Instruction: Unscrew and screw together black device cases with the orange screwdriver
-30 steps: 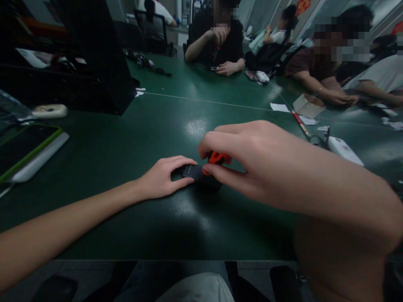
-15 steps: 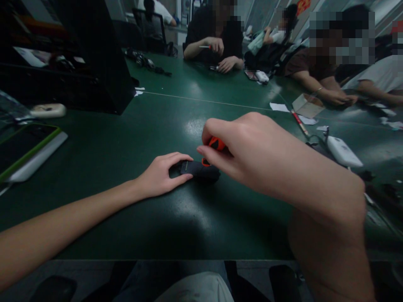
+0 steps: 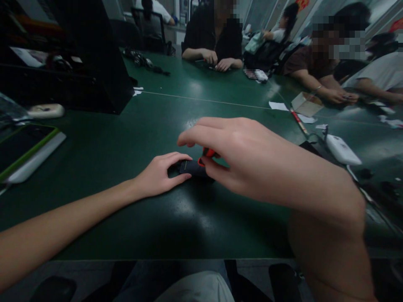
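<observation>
On the green table lies a small, long black device (image 3: pixel 192 168), its right part hidden behind my right hand. My left hand (image 3: pixel 168 171) rests on the table and pinches the left end of this device between thumb and fingers. Over its right part is my right hand (image 3: pixel 234 155), with the thumb and bent fingers around the red-and-black handle of a screwdriver (image 3: pixel 208 152). The index finger reaches out past the handle to the left. The screwdriver's tip is not visible.
A phone-like device with a green rim (image 3: pixel 30 147) lies at left, near a black shelf unit (image 3: pixel 103 84). At right are a white adapter (image 3: pixel 343 149) with cables, a small open box (image 3: pixel 307 104) and a red pen-like stick (image 3: pixel 298 121). Several people sit across the table.
My right hand has shifted slightly left and its fingers have loosened and stretched out around the screwdriver handle. My left hand and the black device stay nearly still.
</observation>
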Demonstrator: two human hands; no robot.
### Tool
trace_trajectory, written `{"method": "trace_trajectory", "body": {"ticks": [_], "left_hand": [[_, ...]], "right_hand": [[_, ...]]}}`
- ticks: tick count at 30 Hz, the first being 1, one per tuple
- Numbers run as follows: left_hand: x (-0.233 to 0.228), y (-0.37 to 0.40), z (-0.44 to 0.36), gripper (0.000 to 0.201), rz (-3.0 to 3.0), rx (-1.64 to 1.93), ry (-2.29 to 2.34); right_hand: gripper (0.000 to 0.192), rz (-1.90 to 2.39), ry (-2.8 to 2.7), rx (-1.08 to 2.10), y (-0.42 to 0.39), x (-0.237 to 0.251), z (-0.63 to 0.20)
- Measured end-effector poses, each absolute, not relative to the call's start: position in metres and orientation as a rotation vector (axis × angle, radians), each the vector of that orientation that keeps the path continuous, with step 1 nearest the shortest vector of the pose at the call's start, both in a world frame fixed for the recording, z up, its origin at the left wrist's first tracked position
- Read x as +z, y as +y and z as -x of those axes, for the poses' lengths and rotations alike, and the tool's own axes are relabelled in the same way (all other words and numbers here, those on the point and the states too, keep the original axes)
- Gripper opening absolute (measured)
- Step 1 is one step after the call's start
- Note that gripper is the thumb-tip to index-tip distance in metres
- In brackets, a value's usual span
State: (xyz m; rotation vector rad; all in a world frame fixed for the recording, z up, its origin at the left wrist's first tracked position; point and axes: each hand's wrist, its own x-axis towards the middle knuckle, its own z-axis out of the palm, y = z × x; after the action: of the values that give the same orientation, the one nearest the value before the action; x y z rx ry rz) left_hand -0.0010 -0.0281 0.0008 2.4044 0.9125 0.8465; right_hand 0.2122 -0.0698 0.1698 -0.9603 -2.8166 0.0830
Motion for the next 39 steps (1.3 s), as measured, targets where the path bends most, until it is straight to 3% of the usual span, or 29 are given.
{"method": "trace_trajectory", "body": {"ticks": [5, 12, 16, 23, 29, 36, 39], "left_hand": [[0.0005, -0.0282, 0.0005, 0.036, -2.413, 0.864, 0.884], [0.0003, -0.0286, -0.0002, 0.036, -2.411, 0.863, 0.897], [-0.0006, -0.0280, 0.0006, 0.035, -2.426, 0.863, 0.885], [0.0009, -0.0281, 0.0007, 0.036, -2.417, 0.849, 0.901], [0.0009, -0.0274, 0.0014, 0.036, -2.414, 0.853, 0.882], [0.0010, -0.0283, 0.0015, 0.037, -2.414, 0.839, 0.905], [0.0008, -0.0280, 0.0017, 0.037, -2.402, 0.845, 0.891]], "right_hand": [[0.018, 1.030, -2.828, 0.060, -0.0677, 0.1679, -0.2137], [0.027, 0.942, -2.795, 0.089, -0.0658, 0.1667, -0.2148], [0.015, 1.031, -2.795, 0.079, -0.0655, 0.1672, -0.2142], [0.028, 0.938, -2.772, 0.101, -0.0643, 0.1661, -0.2156], [0.015, 0.999, -2.793, 0.075, -0.0634, 0.1653, -0.2154], [0.032, 0.938, -2.798, 0.123, -0.0651, 0.1649, -0.2171], [0.025, 0.947, -2.808, 0.113, -0.0653, 0.1650, -0.2162]]}}
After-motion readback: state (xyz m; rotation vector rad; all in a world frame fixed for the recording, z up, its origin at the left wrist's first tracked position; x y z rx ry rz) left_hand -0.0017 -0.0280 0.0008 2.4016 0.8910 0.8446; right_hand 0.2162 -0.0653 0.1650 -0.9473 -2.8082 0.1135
